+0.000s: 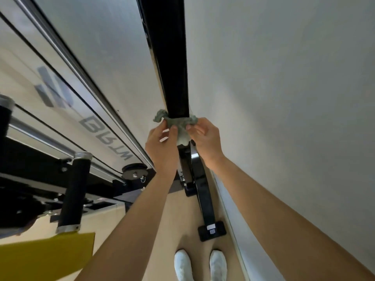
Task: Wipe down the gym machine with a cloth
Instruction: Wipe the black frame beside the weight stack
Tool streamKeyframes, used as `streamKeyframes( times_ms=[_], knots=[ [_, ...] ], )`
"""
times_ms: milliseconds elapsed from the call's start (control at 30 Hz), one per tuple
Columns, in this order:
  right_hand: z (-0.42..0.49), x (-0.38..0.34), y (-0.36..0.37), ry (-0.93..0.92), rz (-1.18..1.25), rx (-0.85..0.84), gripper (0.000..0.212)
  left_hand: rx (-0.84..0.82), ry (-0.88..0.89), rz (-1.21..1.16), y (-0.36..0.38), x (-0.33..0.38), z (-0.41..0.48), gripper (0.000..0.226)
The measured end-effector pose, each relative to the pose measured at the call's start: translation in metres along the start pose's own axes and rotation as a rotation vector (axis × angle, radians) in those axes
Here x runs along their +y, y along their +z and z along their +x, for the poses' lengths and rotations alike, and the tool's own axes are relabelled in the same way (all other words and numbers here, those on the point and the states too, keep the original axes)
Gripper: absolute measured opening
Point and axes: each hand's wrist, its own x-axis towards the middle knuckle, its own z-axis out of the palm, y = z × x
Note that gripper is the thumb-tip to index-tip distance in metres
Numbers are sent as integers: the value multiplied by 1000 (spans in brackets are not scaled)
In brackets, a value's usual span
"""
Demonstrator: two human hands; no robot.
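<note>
A black upright post (172,67) of the gym machine runs from the top of the view down to a foot on the floor. A crumpled grey-green cloth (178,123) is wrapped across the front of the post. My left hand (161,147) pinches the cloth's left part with thumb and fingers. My right hand (205,138) pinches its right part. Both hands sit just below the cloth, one on each side of the post.
A white machine panel (97,63) with grey lettering and metal rails stands left of the post. Black padded handles (76,189) and a pulley (135,171) lie at lower left above a yellow surface (46,258). A pale wall (284,98) is close on the right. My white shoes (200,264) stand on a tan floor.
</note>
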Motion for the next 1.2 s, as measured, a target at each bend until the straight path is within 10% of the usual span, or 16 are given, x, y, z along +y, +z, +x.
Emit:
streamKeyframes(
  times_ms=[667,1200],
  knots=[
    [13,313,-32,1,70,31,25,-55,-91,91,19,-315,-14,30],
    [38,521,-65,-174,-30,-27,15,73,201,302,43,-524,-39,16]
  ],
)
